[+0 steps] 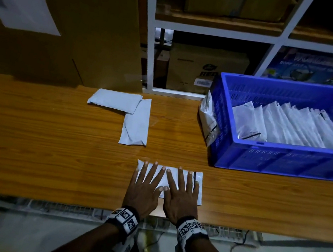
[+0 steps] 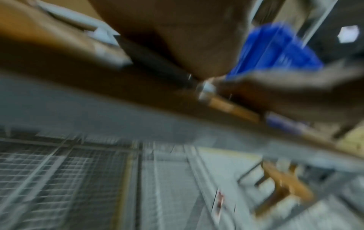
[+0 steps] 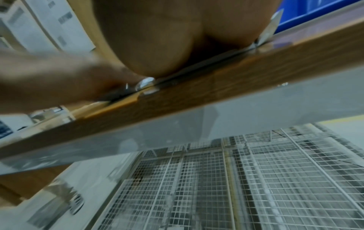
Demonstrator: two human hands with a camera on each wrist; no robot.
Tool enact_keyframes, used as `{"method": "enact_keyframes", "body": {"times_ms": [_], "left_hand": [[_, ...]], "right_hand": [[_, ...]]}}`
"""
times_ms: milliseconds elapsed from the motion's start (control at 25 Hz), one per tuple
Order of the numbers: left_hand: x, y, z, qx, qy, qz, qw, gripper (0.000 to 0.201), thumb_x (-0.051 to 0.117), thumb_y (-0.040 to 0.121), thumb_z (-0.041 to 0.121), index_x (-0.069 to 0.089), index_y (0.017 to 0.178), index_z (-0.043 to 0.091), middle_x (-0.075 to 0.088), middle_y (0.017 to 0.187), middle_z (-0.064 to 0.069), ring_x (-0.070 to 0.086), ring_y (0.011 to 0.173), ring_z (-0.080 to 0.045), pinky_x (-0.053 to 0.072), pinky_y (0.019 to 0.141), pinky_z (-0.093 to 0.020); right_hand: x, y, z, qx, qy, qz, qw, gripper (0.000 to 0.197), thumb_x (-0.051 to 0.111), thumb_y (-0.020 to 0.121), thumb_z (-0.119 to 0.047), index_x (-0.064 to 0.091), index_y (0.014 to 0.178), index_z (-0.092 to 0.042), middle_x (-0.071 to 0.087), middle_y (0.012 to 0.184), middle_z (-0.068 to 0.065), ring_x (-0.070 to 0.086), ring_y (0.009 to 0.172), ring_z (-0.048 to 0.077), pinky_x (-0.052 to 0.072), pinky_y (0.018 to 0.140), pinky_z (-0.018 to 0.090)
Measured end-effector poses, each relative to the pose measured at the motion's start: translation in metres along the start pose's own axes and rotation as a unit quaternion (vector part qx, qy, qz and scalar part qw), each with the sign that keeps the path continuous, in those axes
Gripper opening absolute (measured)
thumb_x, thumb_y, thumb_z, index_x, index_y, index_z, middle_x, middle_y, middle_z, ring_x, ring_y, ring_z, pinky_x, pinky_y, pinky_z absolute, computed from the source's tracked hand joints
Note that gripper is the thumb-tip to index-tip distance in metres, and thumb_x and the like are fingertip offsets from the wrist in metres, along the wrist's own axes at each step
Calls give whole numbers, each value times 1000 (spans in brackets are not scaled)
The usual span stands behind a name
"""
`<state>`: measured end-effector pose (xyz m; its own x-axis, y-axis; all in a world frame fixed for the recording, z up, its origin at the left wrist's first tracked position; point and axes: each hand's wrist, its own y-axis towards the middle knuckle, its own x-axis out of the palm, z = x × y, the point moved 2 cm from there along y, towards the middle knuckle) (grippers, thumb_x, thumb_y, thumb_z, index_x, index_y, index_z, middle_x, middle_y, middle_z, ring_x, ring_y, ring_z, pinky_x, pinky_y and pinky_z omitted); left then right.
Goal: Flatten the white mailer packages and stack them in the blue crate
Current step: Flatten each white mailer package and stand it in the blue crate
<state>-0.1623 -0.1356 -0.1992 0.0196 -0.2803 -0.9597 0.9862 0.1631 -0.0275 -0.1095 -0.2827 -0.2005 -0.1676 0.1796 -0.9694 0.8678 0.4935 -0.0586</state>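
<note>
Both my hands are flat on one white mailer (image 1: 198, 182) near the front edge of the wooden table (image 1: 27, 147), left hand (image 1: 144, 190) and right hand (image 1: 180, 195) side by side, fingers straight and spread, pressing down, not gripping anything. Off to the right sits the blue crate (image 1: 275, 160), already holding a row of white mailers (image 1: 287, 127) leaning against each other, and there's one more crinkled mailer (image 1: 206, 117) wedged outside against the crate's left wall. Further back on the table two loose mailers (image 1: 128, 115) overlap in an L shape, well apart from my hands. Behind all that are a big cardboard box (image 1: 79, 25) and white shelving (image 1: 219, 33) stuffed with cartons. Nothing sits between my hands and the crate. The wrist cams aren't much help: the left one is smeared with blur, just palm, table edge and a blue blob of crate (image 2: 275, 49); the right one shows my palm on the mailer's edge and wire mesh (image 3: 256, 179) under the table. Most of the pressed mailer is hidden under my hands.
</note>
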Motion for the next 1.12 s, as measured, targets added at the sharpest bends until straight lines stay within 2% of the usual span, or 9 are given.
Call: {"method": "enact_keyframes", "body": {"times_ms": [120, 320, 400, 520, 600, 800, 920, 1000, 1120], "left_hand": [[9, 1, -4, -1, 3, -9, 1000, 59, 26, 106, 46, 11, 160, 30, 5, 168, 1, -6, 155, -20, 6, 123, -49], [13, 3, -5, -11, -4, -29, 1000, 61, 26, 104, 45, 5, 160, 34, -3, 168, 4, -10, 154, -19, 1, 123, -45], [12, 3, -4, -13, -3, -27, 1000, 60, 23, 104, 45, 4, 160, 35, -5, 168, 6, -11, 154, -18, 0, 123, -45], [10, 3, -3, -17, 1, -29, 999, 59, 21, 104, 44, 3, 160, 35, -9, 167, 7, -17, 153, -16, -1, 125, -45], [9, 2, -3, -13, 3, -28, 1000, 58, 22, 105, 41, 4, 160, 33, -11, 167, 7, -19, 152, -16, -1, 125, -45], [12, 0, -9, -6, -7, -7, 1000, 61, 23, 104, 36, 3, 161, 28, -11, 166, 7, -11, 154, -17, -2, 122, -45], [5, 3, -2, -7, -14, 17, 1000, 61, 30, 103, 38, 14, 160, 27, 1, 168, 1, -3, 155, -22, 2, 123, -48], [0, 8, 5, 17, 9, 20, 1000, 61, 35, 101, 35, 21, 159, 23, 10, 168, -2, 4, 155, -25, 6, 122, -49], [6, 10, 7, 19, 16, -11, 1000, 62, 38, 102, 35, 19, 160, 21, 9, 168, 0, 7, 155, -26, 8, 121, -48]], "right_hand": [[-1, 0, 0, -3, 6, 5, 1000, 56, 25, 102, -47, 12, 156, -36, 2, 165, 2, -5, 151, 31, 5, 120, 55], [6, 2, 1, 12, 30, -25, 999, 56, 22, 101, -49, 11, 155, -40, 1, 165, 0, -6, 151, 29, 6, 119, 54], [7, 4, 5, 9, 31, -28, 999, 57, 19, 100, -51, 8, 155, -41, -3, 165, -1, -9, 151, 29, 4, 119, 55], [-2, 7, 3, -26, 21, -37, 999, 57, 19, 100, -49, 2, 155, -42, -16, 162, -4, -17, 150, 27, -7, 119, 54], [-8, 7, -4, -59, 9, -12, 998, 57, 24, 101, -43, 7, 156, -37, -7, 163, -4, -9, 151, 26, -4, 119, 53], [1, 6, -13, -32, 2, -33, 999, 58, 24, 101, -40, 13, 157, -29, 5, 165, -1, 3, 152, 25, 8, 118, 53], [2, 11, -12, -35, 10, -65, 997, 58, 25, 100, -42, 17, 156, -29, 10, 164, 0, 7, 151, 26, 7, 118, 52], [2, 14, -10, -36, 19, -92, 995, 57, 27, 99, -41, 22, 155, -29, 14, 163, 0, 11, 150, 26, 4, 118, 51], [-4, 18, -2, -53, 55, -98, 992, 64, 33, 98, -34, 6, 156, -36, -6, 163, -9, -11, 151, 20, -15, 118, 41]]}}
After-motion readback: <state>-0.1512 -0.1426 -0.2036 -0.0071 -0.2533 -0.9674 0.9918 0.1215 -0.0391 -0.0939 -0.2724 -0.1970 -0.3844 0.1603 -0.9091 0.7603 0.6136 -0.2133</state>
